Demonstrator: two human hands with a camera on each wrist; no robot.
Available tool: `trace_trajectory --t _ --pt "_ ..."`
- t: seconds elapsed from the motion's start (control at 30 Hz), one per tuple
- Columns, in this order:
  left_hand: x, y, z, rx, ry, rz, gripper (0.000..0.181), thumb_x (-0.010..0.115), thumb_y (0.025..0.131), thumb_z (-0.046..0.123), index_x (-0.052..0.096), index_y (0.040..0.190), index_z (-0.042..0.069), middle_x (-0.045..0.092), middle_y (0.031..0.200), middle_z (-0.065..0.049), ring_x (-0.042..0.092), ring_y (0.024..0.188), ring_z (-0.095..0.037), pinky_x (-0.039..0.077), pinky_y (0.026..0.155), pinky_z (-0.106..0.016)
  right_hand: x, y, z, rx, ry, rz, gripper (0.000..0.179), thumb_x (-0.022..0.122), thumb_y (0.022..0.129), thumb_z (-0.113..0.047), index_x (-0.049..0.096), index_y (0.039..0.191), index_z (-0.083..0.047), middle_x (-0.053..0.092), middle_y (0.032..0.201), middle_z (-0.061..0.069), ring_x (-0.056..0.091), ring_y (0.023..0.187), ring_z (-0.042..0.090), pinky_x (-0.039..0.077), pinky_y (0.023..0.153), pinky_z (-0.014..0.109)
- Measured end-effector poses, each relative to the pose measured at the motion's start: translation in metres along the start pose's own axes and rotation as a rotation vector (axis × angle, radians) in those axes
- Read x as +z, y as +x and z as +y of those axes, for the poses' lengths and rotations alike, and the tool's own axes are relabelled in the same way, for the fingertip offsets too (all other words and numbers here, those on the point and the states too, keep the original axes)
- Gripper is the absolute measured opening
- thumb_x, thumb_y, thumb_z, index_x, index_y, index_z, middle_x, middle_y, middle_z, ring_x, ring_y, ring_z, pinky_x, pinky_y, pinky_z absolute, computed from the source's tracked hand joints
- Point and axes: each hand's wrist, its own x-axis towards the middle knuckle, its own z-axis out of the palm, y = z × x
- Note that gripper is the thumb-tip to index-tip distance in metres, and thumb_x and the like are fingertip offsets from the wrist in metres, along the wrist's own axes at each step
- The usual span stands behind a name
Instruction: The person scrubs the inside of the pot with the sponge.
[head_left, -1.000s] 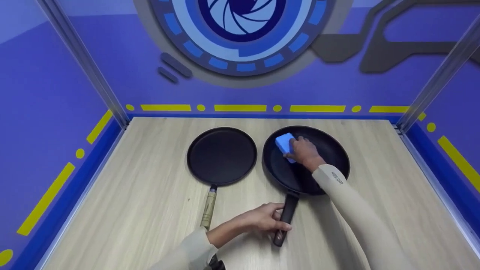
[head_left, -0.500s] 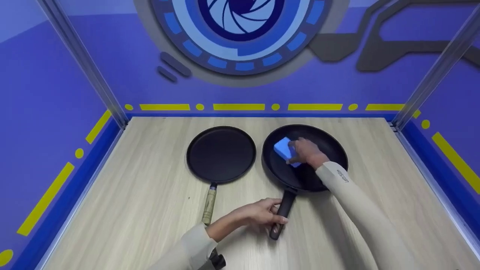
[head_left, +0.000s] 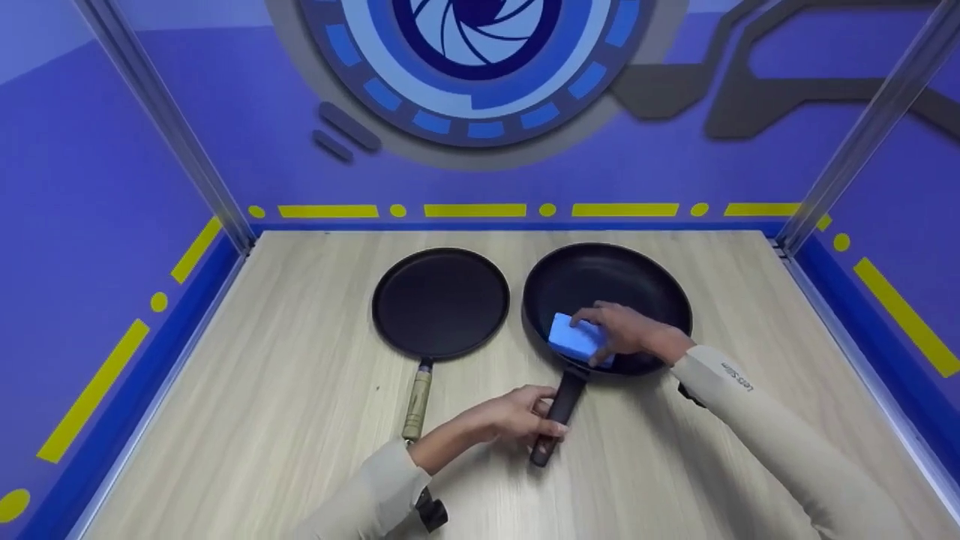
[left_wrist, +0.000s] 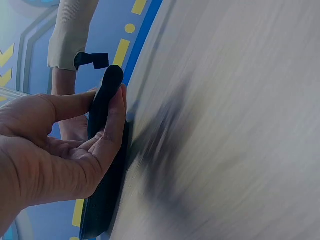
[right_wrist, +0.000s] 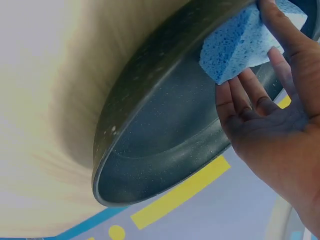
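Your right hand (head_left: 628, 330) holds the blue sponge (head_left: 574, 336) with the thumb and fingers on its sides. The sponge is inside the pan (head_left: 607, 281), at the end by the handle (head_left: 568, 397), the part farthest from the back edge of the table (head_left: 262, 420). The pan sits near that back edge, closer to the right edge than to the left one. Your left hand (head_left: 514, 416) pinches the handle, thumb on one side and fingers on the other

It looks like you are rubbing the inside of the pan. To do it well, hold the handle firmly so the pan does not slide or spin. Let the sponge lie flat, so its whole wide side can rub. I cannot tell how hard you press; a soft, even push seems best. Push down more than sideways, or the pan may slip toward the left edge, where the flat pan (head_left: 441, 300) lies just beside it, not touching

You are right where the floor of the pan bends up into its side. Tip the sponge a little there so it fits into the bend, and go slowly, as your fingers may bump the side. Then sweep toward the back edge and round toward the back right corner, so no patch is missed. There is a pale spot (right_wrist: 113, 130) on the outside of the pan too; rubbing only inside would not reach it
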Motion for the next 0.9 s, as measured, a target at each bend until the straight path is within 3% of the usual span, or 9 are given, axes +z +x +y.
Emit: trace_trajectory --t 0.27,0.47,0.63,0.73,0.9 --pt "-0.002 0.001 0.005 -0.033 0.086 0.052 0.045 0.07 0.094 -0.002 0.054 0.136 0.004 0.07 0.086 -0.002 0.062 0.059 -0.007 0.05 0.057 -0.02 -0.004 0.022 0.011 0.049 -0.134 0.079 0.066 0.092 0.075 -0.022 0.063 0.134 -0.015 0.06 0.125 0.024 0.061 0.112 0.043 0.053 0.093 0.056" --pt "0.005 -0.003 0.008 -0.007 0.267 0.088 0.042 0.075 0.092 0.005 0.059 0.13 0.005 0.074 0.09 -0.008 0.061 0.06 -0.008 0.049 0.061 -0.018 -0.005 0.034 0.038 0.181 -0.209 0.201 0.057 0.084 0.084 -0.018 0.061 0.136 -0.009 0.06 0.122 0.03 0.06 0.11 0.049 0.054 0.088 0.06" --pt "0.002 -0.005 0.01 -0.012 0.343 0.09 0.044 0.078 0.09 0.008 0.061 0.131 0.007 0.076 0.095 -0.013 0.064 0.068 -0.01 0.047 0.067 -0.016 -0.008 0.038 0.052 0.281 -0.206 0.209 0.054 0.08 0.087 -0.01 0.059 0.137 -0.005 0.058 0.121 0.033 0.058 0.109 0.05 0.054 0.086 0.061" --pt "-0.004 -0.005 0.011 -0.01 0.335 0.08 0.043 0.078 0.09 0.007 0.062 0.13 0.008 0.077 0.096 -0.015 0.064 0.067 -0.01 0.046 0.066 -0.016 -0.011 0.04 0.055 0.261 -0.173 0.204 0.057 0.079 0.088 -0.009 0.059 0.142 -0.005 0.057 0.124 0.034 0.057 0.112 0.05 0.053 0.091 0.061" --pt "-0.016 -0.002 0.013 -0.029 0.288 0.053 0.044 0.076 0.091 0.006 0.061 0.132 0.009 0.077 0.095 -0.016 0.061 0.061 -0.008 0.047 0.064 -0.017 -0.015 0.045 0.051 0.143 -0.148 0.165 0.059 0.084 0.084 -0.014 0.063 0.139 -0.008 0.062 0.121 0.029 0.061 0.109 0.046 0.052 0.097 0.057"
